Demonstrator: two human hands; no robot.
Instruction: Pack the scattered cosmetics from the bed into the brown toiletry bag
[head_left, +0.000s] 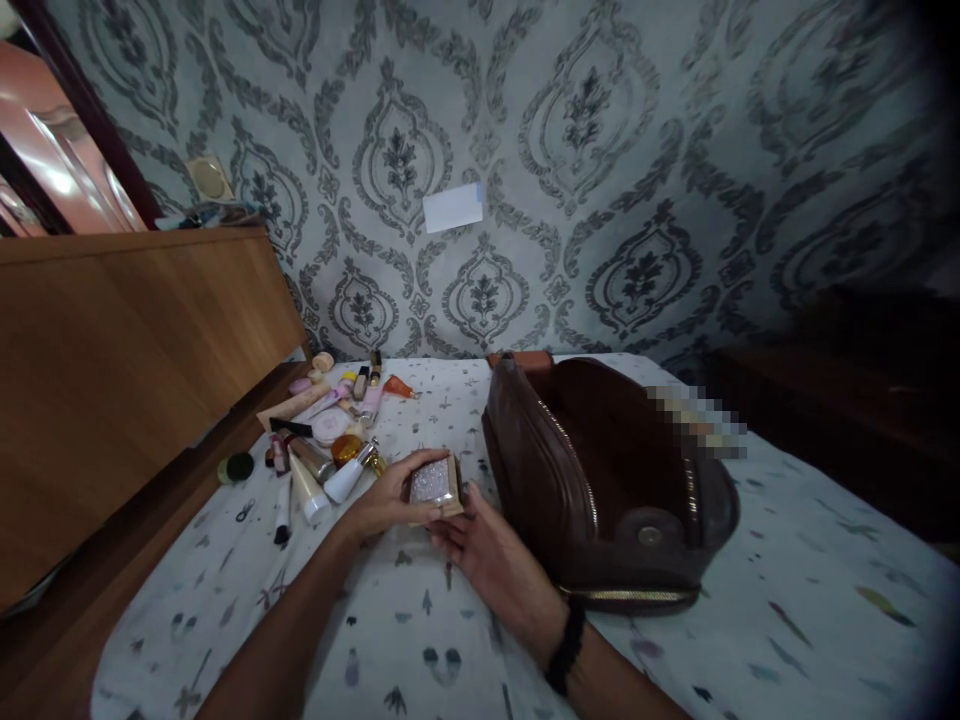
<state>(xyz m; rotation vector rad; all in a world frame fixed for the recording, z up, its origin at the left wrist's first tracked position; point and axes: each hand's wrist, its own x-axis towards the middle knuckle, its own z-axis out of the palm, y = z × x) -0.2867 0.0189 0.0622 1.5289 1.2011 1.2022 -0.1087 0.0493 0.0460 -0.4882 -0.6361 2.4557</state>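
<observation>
A small box-like case (435, 482) with a glittery silver top and gold edge is held above the patterned sheet. My left hand (394, 497) grips it from the left side, fingers along the far edge and thumb along the near one. My right hand (495, 560), with a black band at the wrist, is at the case's lower right corner, its fingers partly curled beneath; some fingertips are hidden. Just right of the hands stands a brown leather bag (525, 470), unzipped, its dark interior showing.
Several tubes, bottles and compacts, including a cream tube (307, 488) and an amber jar (346, 449), lie left of the hands. A wooden panel (150, 370) borders the left side. Patterned wallpaper (480, 130) rises behind. A blurred item (697, 422) lies beyond the bag.
</observation>
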